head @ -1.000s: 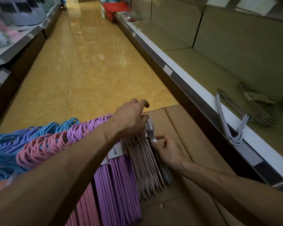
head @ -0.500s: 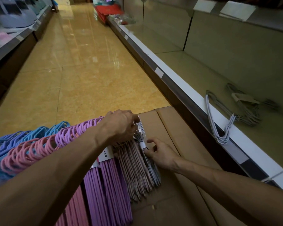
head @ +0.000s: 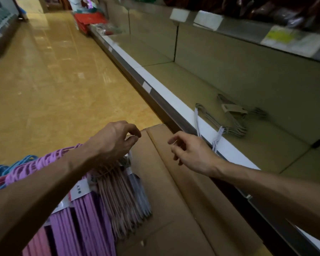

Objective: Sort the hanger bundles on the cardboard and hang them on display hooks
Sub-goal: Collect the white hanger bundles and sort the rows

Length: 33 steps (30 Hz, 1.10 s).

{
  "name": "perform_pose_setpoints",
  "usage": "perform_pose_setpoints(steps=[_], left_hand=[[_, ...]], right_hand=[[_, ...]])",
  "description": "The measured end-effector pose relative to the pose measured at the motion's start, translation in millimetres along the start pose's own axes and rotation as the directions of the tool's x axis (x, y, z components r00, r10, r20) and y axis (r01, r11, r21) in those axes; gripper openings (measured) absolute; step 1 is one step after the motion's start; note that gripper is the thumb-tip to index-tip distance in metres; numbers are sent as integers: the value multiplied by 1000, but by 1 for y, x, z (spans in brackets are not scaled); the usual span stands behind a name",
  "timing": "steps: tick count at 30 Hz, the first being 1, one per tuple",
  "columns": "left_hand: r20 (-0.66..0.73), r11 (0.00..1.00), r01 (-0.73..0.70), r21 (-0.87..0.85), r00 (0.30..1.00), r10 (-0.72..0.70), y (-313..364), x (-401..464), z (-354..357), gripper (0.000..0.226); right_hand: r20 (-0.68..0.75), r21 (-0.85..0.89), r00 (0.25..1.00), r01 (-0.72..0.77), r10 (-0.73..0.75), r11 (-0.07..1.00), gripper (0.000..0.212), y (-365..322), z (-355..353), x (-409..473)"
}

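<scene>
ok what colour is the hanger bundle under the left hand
Dusty pink wire hanger bundle, gripped by the left hand; head view.

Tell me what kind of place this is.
Most likely a retail shop aisle being restocked: long store shelving with price-label strips along its edge, a glossy tiled aisle floor, and bundled plastic hangers laid out on flattened cardboard.

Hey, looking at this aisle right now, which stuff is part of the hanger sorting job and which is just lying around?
Part of the job:
- pink hangers under the left hand
- purple hangers
- blue hangers
- cardboard
- right hand, holding nothing
- white hangers on the shelf edge
- grey hangers on the shelf

Lying about:
- red packs
- price tags
</scene>
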<state>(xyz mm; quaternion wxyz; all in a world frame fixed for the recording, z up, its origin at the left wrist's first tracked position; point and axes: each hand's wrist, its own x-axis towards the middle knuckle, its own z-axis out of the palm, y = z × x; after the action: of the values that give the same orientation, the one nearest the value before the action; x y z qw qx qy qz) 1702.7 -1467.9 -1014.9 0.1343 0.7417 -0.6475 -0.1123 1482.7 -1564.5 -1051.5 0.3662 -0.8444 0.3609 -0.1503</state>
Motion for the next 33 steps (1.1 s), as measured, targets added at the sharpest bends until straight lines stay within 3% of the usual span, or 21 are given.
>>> perform_pose_setpoints(steps=[5,10,15,19,24,25,28,29,31,33], left_hand=[[-61,987,-54,-155,997,45,37,14,9,24],[-63,944,-61,-323,997,43,76,27,27,21],[-63,889,-54,-455,998,29,107,42,40,19],[-97,845,-53,-532,995,2,123,57,48,21],[-97,822,-28,-568,995,-33,134,73,60,20],[-100,822,-31,-569,995,-32,136,76,62,20],[-95,804,-20,-594,994,-45,142,84,67,19],[-94,797,-15,-604,994,-52,144,86,69,20],[-83,785,-8,-620,995,-56,148,89,72,21],[-75,779,-9,-626,996,-48,151,91,75,22]], right_hand=[[-210,9,975,-75,75,997,13,27,-44,-8],[-430,33,869,-257,245,966,23,70,-83,-2],[-418,138,756,-495,503,858,55,115,-127,9],[-471,197,743,-437,475,878,47,138,-139,23],[-384,360,777,-371,498,856,56,148,-140,45],[-369,379,781,-368,504,849,65,151,-138,50],[-352,345,774,-416,527,841,118,176,-134,68],[-346,328,769,-438,538,837,124,178,-133,70],[-344,306,747,-483,569,820,112,172,-131,70],[-358,306,722,-509,592,805,81,168,-128,70]])
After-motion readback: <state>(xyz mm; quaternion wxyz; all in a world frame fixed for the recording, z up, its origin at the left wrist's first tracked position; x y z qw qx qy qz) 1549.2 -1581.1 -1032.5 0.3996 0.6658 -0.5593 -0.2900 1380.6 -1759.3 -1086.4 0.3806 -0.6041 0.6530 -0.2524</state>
